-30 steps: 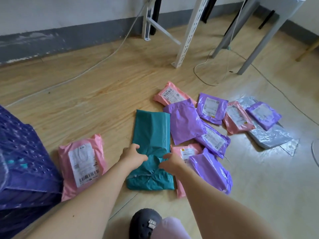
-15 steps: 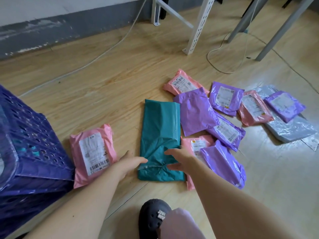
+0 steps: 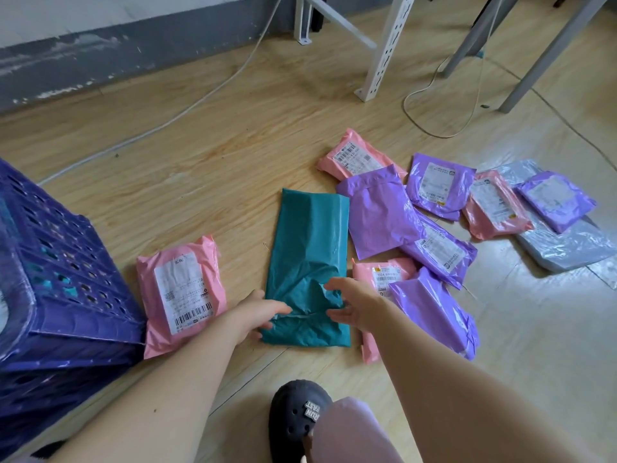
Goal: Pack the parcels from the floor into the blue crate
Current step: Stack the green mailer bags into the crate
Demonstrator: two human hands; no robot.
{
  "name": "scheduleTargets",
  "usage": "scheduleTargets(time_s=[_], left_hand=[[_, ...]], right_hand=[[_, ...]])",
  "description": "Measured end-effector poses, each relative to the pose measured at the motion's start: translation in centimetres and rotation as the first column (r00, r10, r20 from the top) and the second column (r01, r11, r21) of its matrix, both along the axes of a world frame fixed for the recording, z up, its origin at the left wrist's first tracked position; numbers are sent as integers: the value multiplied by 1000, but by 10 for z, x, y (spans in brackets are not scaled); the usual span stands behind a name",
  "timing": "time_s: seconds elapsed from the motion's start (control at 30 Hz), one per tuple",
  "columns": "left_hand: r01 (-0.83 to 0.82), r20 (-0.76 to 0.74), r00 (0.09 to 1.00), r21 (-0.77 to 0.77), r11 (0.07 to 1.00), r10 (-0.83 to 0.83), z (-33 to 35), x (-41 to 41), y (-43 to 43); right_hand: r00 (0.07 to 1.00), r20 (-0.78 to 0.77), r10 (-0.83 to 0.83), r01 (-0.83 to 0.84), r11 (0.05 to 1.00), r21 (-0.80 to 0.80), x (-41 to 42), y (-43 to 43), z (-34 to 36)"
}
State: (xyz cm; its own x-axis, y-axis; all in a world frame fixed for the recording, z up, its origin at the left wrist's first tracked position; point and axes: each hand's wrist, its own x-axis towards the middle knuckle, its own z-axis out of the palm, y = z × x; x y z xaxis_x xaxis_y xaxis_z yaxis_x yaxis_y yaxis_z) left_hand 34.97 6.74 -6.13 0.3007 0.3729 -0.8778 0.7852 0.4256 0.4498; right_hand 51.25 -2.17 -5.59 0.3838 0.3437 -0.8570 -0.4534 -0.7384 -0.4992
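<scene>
From the head camera, the teal parcel lay flat on the wooden floor, between a pink parcel on its left and a heap of pink and purple parcels on its right.

The left hand held its near left corner, thumb laid over the top and fingers curled round the edge; the fingertips were hidden under the film. The right hand was at the near right side, thumb and fingers spread apart with a crumple of teal film between them. Whether they actually nipped it could not be made out.

The blue crate stood at far left, just beside the lone pink parcel. It was cut off by the frame edge and its inside was out of sight.

A second pink parcel was mostly buried under a purple parcel and the right forearm. A silver-grey parcel at far right lay partly under two others. The print on the labels was too small to read.

A dark shoe showed at the bottom, partly covered by a pale trouser leg.
</scene>
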Motion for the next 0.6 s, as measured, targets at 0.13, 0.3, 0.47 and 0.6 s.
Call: scheduleTargets(time_s=[0.13, 0.3, 0.47, 0.6], left_hand=[[-40, -16, 999, 2, 999, 40, 2, -3, 0], [-107, 20, 994, 112, 988, 105, 9, -4, 8], [-166, 102, 984, 212, 963, 147, 32, -3, 19], [-188, 164, 975, 257, 948, 149, 53, -7, 27]], right_hand=[[998, 58, 24, -22, 999, -39, 0, 1, -3], [988, 151, 7, 2, 998, -60, 2, 10, 0], [982, 184, 32, -20, 998, -65, 6, 18, 17], [966, 255, 33, -21, 998, -51, 12, 23, 33]])
